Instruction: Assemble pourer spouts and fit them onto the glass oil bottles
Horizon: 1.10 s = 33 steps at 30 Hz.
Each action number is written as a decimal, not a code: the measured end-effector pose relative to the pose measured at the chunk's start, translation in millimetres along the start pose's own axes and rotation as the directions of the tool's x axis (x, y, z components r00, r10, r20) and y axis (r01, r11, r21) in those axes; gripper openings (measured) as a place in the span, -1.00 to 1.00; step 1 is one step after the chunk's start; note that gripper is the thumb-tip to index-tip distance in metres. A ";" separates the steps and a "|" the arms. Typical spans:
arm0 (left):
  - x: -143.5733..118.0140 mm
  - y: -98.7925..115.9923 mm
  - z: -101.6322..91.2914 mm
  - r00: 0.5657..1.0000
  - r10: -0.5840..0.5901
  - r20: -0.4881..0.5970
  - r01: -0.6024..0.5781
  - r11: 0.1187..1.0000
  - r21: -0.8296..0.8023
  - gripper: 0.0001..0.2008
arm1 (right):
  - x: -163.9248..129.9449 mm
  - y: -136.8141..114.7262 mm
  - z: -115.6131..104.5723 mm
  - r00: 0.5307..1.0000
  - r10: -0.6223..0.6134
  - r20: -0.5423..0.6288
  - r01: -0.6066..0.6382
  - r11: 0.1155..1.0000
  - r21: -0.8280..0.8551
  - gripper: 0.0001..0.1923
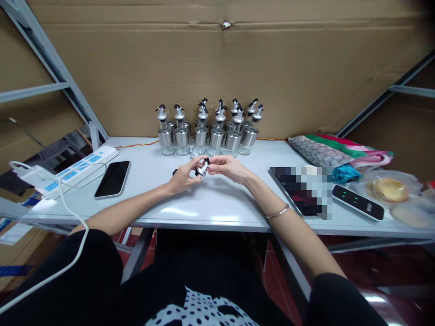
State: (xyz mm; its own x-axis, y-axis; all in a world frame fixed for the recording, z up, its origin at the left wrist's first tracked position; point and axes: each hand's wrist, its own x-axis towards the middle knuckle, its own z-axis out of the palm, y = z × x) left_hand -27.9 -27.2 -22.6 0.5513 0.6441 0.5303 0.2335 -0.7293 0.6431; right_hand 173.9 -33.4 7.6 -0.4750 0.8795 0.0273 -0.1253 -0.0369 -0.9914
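Note:
Above the white table (217,203), my left hand (185,176) is closed round a silver bottle pourer spout (203,170) with a black flip cap at its upper end. The fingertips of my right hand (229,167) pinch at that cap end from the other side. Just left of my left hand shows a small black piece (174,172); whether it belongs to the spout I cannot tell. Behind my hands stand several glass bottles (200,136) with steel sleeves, in rows, with silver-and-black pourers on top.
To the left lie a phone (113,179) and a white power strip (81,170) with a white cable. On the right are a dark, partly pixelated device (288,188), a black-and-white device (358,202), colourful fabric (346,149) and a bagged pastry (390,189). Cardboard (152,59) walls the back.

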 end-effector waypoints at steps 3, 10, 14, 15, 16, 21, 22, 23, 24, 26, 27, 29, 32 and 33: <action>-0.5 1.8 0.6 1.000 -0.013 0.016 0.013 1.000 -0.014 -0.40 | 1.0 1.4 -1.6 1.000 0.003 0.019 -0.003 1.000 -0.024 -0.73; -0.6 2.0 0.8 1.000 0.006 0.019 -0.006 1.000 -0.008 -0.40 | 1.4 2.8 -3.0 1.000 0.028 0.000 -0.028 0.998 -0.055 -0.75; -0.1 -0.2 -0.2 1.000 0.000 0.025 -0.001 0.999 0.045 -0.39 | 1.4 3.0 -2.4 0.997 0.046 -0.055 -0.049 0.997 -0.062 -0.72; -0.1 -1.1 -0.6 1.000 -0.005 0.027 0.003 0.998 0.063 -0.39 | 1.7 3.3 -2.3 0.996 0.046 -0.070 -0.051 0.997 -0.066 -0.71; -0.2 -2.1 -0.9 1.000 -0.010 0.027 0.007 0.997 0.082 -0.39 | 2.1 3.8 -2.2 0.996 0.043 -0.084 -0.049 0.996 -0.072 -0.71; -1.1 -5.7 -1.2 0.999 -0.021 0.028 0.017 0.991 0.131 -0.36 | 3.7 7.1 -2.2 0.994 0.016 -0.104 -0.028 0.993 -0.114 -0.71; -1.2 -5.8 -0.9 1.000 -0.015 0.026 0.012 0.992 0.124 -0.35 | 3.7 7.3 -1.9 0.995 0.008 -0.104 -0.020 0.992 -0.121 -0.72; -1.3 -5.7 -0.6 1.000 -0.007 0.024 0.004 0.994 0.110 -0.34 | 3.5 7.2 -1.4 0.995 -0.002 -0.103 -0.011 0.992 -0.127 -0.73; -1.4 -5.6 -0.2 1.000 0.002 0.022 -0.004 0.996 0.093 -0.33 | 3.1 6.6 -0.8 0.995 -0.011 -0.101 -0.003 0.991 -0.132 -0.74; -1.3 -5.3 0.2 1.000 0.010 0.021 -0.011 0.998 0.058 -0.30 | 2.2 4.7 0.9 0.996 -0.022 -0.092 0.009 0.990 -0.140 -0.76; -1.2 -5.4 0.3 1.000 0.005 0.023 -0.007 0.999 0.048 -0.29 | 1.7 3.4 1.7 0.996 -0.025 -0.087 0.012 0.989 -0.147 -0.76; -0.9 -6.3 0.2 0.999 -0.009 0.033 0.008 0.999 0.047 -0.29 | 1.1 1.0 3.1 0.996 -0.036 -0.079 0.022 0.985 -0.172 -0.76; -0.4 -8.1 -0.6 0.999 -0.027 0.043 0.024 0.998 0.061 -0.32 | 0.9 -1.4 3.4 0.995 -0.062 -0.075 0.044 0.973 -0.226 -0.74; -0.2 -8.5 -0.9 0.999 -0.029 0.046 0.026 0.998 0.061 -0.33 | 1.0 -1.7 3.1 0.995 -0.068 -0.074 0.048 0.968 -0.246 -0.74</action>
State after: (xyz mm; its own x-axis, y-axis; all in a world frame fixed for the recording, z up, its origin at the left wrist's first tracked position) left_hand -30.7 -20.9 -27.7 0.5806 0.6536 0.4855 0.2962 -0.7250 0.6219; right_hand 170.9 -33.9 9.7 -0.3997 0.9127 0.0852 0.0699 0.1230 -0.9899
